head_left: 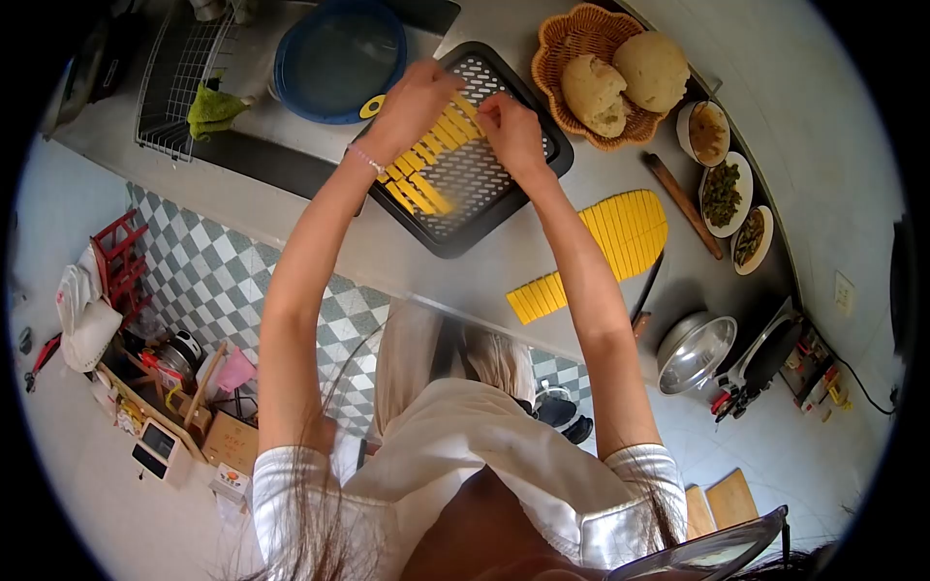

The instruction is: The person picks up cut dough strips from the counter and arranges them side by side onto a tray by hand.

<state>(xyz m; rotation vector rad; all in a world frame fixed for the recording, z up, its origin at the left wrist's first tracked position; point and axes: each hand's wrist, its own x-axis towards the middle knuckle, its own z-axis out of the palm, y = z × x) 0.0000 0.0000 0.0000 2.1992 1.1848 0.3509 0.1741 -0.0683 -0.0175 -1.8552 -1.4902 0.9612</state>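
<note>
My left hand (415,105), with a beaded bracelet at the wrist, is over the upper left of a black perforated tray (426,237). Its fingers are bent down and closed at one end of a yellow strip (466,106). Opposite it, my right hand (513,134) pinches near the strip's other end. Several more yellow strips (418,194), like cut dough, lie in rows on the tray's left side. Under my right forearm a rounded yellow slab (630,232), scored or cut into strips, lies on the counter. The forearm hides part of it.
A blue-rimmed basin (339,63) stands beyond the tray. A wicker basket (562,39) holds round bread. Small dishes (722,194), a wooden stick (683,205) and a metal bowl (696,351) are at right. A dark-bladed knife (648,289) lies beside the slab.
</note>
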